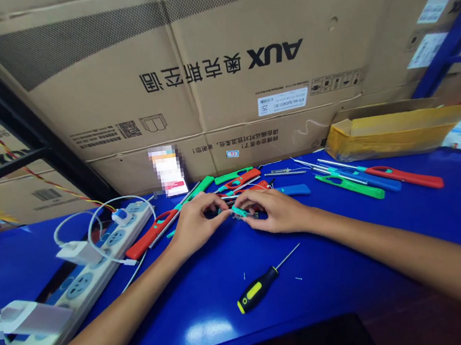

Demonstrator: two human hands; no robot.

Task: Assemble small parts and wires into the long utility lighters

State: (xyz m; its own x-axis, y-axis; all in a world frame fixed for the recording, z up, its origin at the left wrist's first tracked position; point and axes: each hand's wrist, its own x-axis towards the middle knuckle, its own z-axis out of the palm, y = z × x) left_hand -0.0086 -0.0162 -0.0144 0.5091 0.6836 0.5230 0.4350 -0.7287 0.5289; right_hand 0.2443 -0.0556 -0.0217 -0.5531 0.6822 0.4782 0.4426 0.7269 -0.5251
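Note:
Over the middle of the blue table, both my hands meet at a small teal plastic part (239, 211) with a bit of metal below it. My right hand (280, 209) pinches this part between thumb and fingertips. The thumb and index finger of my left hand (200, 220) close together at its left side; what they grip is too small to name. Around and behind my hands lie long-necked lighters and their pieces, among them a red lighter (154, 234), a green handle (233, 175) and a blue handle (295, 190). Nearer me rests a black and yellow screwdriver (257, 290).
Two small screws (245, 276) lie beside the screwdriver. A white power strip (99, 269) with chargers and cables runs along the left. More lighters, one red (409, 177) and a green handle (349, 186), lie at right, before a yellow-taped box (395, 134). Cardboard (203, 29) stands behind.

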